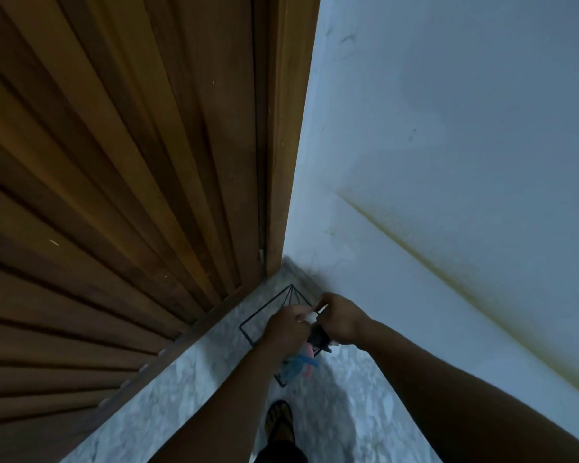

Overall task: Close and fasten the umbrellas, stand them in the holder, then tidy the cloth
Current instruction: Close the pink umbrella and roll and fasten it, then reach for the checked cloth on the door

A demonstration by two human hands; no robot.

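Wooden slats of a door (pixel 114 195) fill the left side, meeting a pale wall (pixel 448 128) at the corner, with mottled grey floor (pixel 194 379) below. Tucked into that floor corner stands the black wire holder (pixel 264 310), its lower part hidden behind my arms. My left hand (pixel 286 327) is closed on something small and white (pixel 311 316) that I cannot make out clearly. Just beside it my right hand (pixel 343 320) is clenched around the dark handle of an umbrella (pixel 318 337). Beneath my wrists a blue and pink bundle (pixel 301 360), perhaps umbrella fabric, sits inside the holder, mostly covered. At the bottom edge my sandalled foot (pixel 279 421) shows, cut off by something dark.
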